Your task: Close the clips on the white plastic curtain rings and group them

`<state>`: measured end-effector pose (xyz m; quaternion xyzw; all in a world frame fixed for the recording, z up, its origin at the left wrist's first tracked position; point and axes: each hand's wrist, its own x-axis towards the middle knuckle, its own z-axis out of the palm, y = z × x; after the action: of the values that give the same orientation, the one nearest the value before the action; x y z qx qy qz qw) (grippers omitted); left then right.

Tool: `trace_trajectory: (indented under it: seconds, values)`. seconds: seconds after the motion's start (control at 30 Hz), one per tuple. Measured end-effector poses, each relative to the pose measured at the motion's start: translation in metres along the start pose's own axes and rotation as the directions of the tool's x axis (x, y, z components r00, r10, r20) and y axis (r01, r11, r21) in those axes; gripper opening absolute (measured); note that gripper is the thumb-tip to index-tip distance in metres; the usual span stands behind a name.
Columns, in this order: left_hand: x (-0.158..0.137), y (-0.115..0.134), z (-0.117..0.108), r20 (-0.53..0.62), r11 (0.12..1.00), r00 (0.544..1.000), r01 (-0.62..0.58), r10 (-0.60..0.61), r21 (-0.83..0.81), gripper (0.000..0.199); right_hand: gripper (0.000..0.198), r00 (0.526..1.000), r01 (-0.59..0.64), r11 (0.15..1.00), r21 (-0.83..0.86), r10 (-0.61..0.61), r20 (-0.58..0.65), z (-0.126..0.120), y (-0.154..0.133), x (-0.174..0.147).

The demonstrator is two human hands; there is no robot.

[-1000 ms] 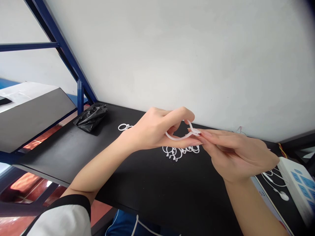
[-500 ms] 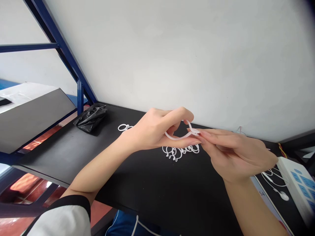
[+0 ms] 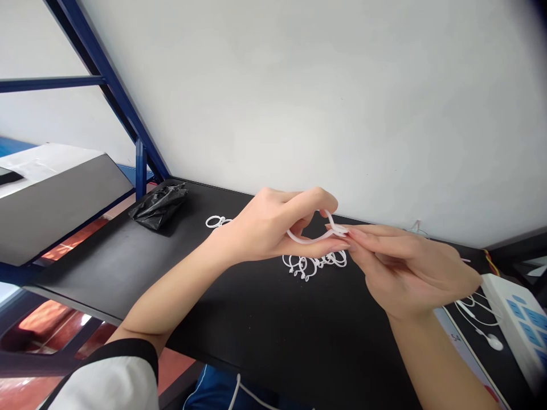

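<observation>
A white plastic curtain ring (image 3: 339, 229) is held up above the black table between both hands. My left hand (image 3: 265, 225) curls around the ring, with forefinger and thumb bent along its sides. The thumb and fingertips of my right hand (image 3: 405, 267) pinch the ring's end, where its strands meet. Fingertips cover part of that joint, so I cannot tell whether it is fastened. Below the hands lies a loose cluster of similar white rings (image 3: 303, 265) with small eyelets. More white rings (image 3: 213, 217) peek out behind my left wrist.
A crumpled black plastic bag (image 3: 158, 206) lies at the table's far left corner. On the right stand a white power strip (image 3: 510, 319) with blue sockets and white earphones (image 3: 494, 341). A pale wall (image 3: 299, 114) backs the black table (image 3: 265, 330); a blue metal frame (image 3: 115, 102) rises at left.
Both hands keep nearly the same hold on the ring. The view shifts very slightly; nothing is let go or picked up.
</observation>
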<state>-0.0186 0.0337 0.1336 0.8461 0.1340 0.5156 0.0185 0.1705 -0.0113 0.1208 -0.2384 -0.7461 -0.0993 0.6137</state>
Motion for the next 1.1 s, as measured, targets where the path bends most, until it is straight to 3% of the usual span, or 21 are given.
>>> trace_trajectory:
  seconds: [1.1]
  values:
    - [-0.0004,0.0011,0.0002,0.001,0.998,1.0,0.009,-0.009,-0.064,0.03,0.046,1.0,-0.006,0.996,0.089,0.008,-0.016,0.0029,-0.0002,-0.001]
